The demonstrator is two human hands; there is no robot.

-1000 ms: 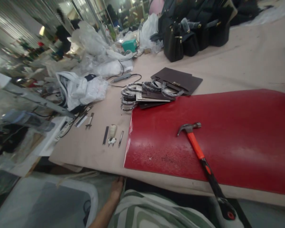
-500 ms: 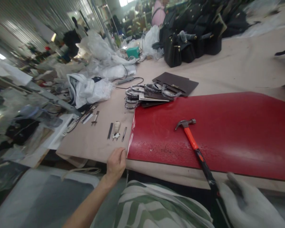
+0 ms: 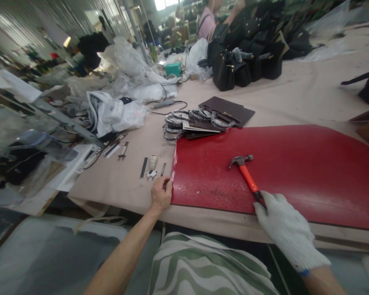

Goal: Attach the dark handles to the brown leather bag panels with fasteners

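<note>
My right hand (image 3: 283, 223), in a white knitted glove, is wrapped round the dark lower handle of a claw hammer (image 3: 247, 176). The hammer's orange shaft and metal head lie over a red mat (image 3: 295, 164). At the mat's near left corner my bare left hand (image 3: 162, 193) has its fingers curled against the edge, pinching it as far as I can see; the fingertips are partly hidden. Just beyond that hand lie a dark flat strip (image 3: 144, 167), a pronged tool with a pale wrapped handle (image 3: 153, 166) and a thin metal punch-like rod (image 3: 163, 169).
Flat dark brown bag pieces (image 3: 227, 110) with wrapped handles (image 3: 174, 123) lie at the mat's far left. Black handbags (image 3: 246, 61) crowd the table's back. White plastic-wrapped items (image 3: 119, 114) and a metal post (image 3: 70, 123) stand left. A person (image 3: 206, 22) is behind the bags.
My gloved right hand has come up from beside the table edge and closed on the hammer handle. My left hand has shifted up and right along the mat's edge.
</note>
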